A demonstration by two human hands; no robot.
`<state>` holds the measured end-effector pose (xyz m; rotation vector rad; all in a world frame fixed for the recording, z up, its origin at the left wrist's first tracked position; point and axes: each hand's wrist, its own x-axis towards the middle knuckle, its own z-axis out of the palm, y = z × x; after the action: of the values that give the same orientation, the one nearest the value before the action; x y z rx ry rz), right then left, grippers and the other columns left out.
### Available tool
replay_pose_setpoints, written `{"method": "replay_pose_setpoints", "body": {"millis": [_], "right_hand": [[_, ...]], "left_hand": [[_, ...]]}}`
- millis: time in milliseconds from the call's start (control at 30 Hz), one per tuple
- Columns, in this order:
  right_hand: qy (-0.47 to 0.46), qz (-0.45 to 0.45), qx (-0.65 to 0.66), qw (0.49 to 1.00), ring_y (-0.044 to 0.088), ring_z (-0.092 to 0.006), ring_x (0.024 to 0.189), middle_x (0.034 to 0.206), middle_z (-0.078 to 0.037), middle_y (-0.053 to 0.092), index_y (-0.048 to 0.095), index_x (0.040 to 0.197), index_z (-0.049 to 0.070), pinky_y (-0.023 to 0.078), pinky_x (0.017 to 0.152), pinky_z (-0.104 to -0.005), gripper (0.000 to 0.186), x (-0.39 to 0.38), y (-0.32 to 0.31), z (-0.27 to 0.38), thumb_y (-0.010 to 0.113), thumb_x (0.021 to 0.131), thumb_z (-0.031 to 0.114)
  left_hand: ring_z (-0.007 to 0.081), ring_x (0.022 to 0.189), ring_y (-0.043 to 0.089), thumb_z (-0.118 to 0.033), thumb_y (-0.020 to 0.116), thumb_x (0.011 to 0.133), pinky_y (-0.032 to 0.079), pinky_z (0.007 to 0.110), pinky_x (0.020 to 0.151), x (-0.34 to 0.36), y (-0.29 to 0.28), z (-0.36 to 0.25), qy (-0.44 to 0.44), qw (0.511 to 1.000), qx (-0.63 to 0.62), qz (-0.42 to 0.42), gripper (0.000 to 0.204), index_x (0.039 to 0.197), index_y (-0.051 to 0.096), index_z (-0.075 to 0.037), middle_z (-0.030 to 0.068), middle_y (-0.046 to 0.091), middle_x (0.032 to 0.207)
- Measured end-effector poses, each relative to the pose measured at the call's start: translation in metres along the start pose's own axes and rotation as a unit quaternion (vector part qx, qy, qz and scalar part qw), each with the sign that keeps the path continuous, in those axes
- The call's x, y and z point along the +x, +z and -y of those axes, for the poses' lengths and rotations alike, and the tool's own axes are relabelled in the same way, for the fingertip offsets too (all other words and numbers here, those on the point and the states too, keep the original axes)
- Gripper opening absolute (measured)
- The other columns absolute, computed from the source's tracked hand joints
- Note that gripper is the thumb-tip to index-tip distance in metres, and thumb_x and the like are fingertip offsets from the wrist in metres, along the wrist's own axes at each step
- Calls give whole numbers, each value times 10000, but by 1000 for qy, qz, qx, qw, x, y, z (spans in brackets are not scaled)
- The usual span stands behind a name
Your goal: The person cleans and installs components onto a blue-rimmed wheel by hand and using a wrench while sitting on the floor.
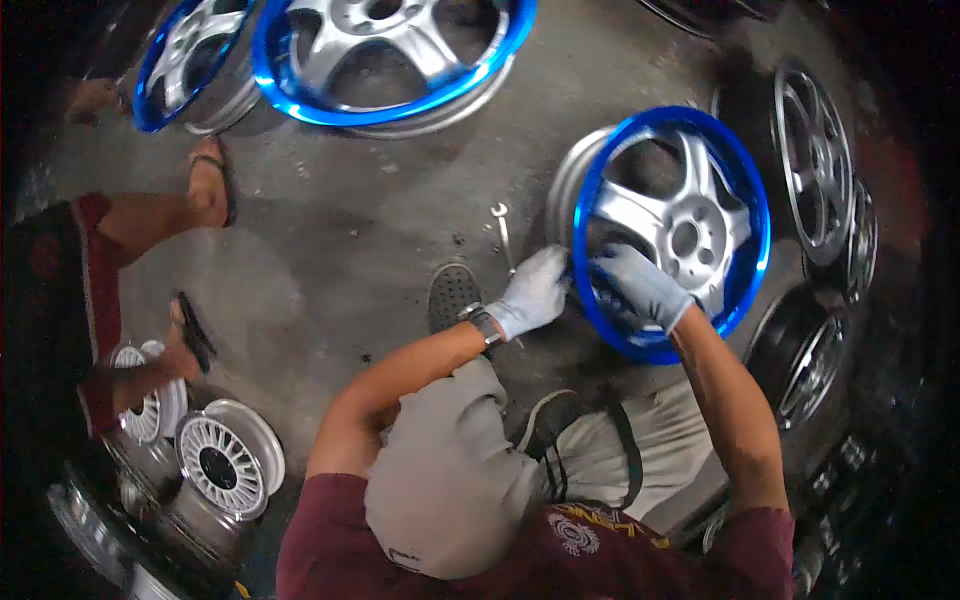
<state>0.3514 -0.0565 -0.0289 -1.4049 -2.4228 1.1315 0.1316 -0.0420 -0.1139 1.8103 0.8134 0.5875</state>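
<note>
Fingers (612, 262) of the gloved right hand (645, 290) bent inside the blue-lipped silver wheel (665, 225); left hand (537, 290) half-curled by its outer edge; cannot tell either's hold. Wheel right of wrench (503, 235). Step, judged: two-handed rim work; next move calls for steadiness.

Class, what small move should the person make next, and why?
Probably steady the nearest blue-rimmed wheel with the left hand, since that hand is beside its left edge, while the right hand is at its front face.
</note>
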Motion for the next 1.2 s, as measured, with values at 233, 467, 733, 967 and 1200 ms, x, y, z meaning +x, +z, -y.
{"method": "replay_pose_setpoints", "body": {"millis": [233, 467, 733, 967, 1200], "right_hand": [[88, 44, 108, 989, 640, -411, 789, 836, -207, 651, 640, 1033, 50, 520, 699, -459, 212, 12, 26, -12, 608, 825, 69], [15, 69, 75, 995, 601, -434, 969, 918, -195, 668, 656, 1039, 57, 475, 879, -469, 313, 18, -20, 25, 647, 726, 50], [43, 84, 122, 988, 647, -390, 802, 861, -200, 671, 653, 1007, 61, 517, 725, -451, 226, 22, 2, 1, 649, 780, 51], [72, 38, 53, 995, 638, -383, 836, 916, -182, 675, 684, 1055, 72, 517, 763, -418, 335, 9, -4, 9, 681, 722, 38], [24, 68, 103, 992, 622, -373, 732, 818, -179, 652, 653, 944, 79, 504, 672, -400, 240, 17, -3, 1, 636, 722, -12]], "left_hand": [[478, 1074, 570, -21, 602, 831, 486, 507, 936, -2, -3, 3, -30, 999, -5, 12, 327, 1154, 589, 32, 274, 604, 1110], [470, 1055, 573, -7, 605, 828, 484, 504, 920, -10, -6, 3, -25, 999, -21, 6, 332, 1159, 585, 19, 258, 598, 1113], [466, 1077, 572, -27, 608, 843, 483, 510, 932, 4, -11, -6, -42, 999, -14, 18, 357, 1195, 572, 20, 257, 604, 1134], [473, 997, 588, -22, 598, 832, 498, 513, 866, 0, -11, -14, -35, 999, -23, -7, 244, 1071, 603, 25, 262, 610, 1046], [474, 993, 587, -22, 592, 831, 498, 513, 876, 6, -12, -14, -42, 999, -24, -1, 244, 1069, 604, 31, 265, 611, 1046]]}}
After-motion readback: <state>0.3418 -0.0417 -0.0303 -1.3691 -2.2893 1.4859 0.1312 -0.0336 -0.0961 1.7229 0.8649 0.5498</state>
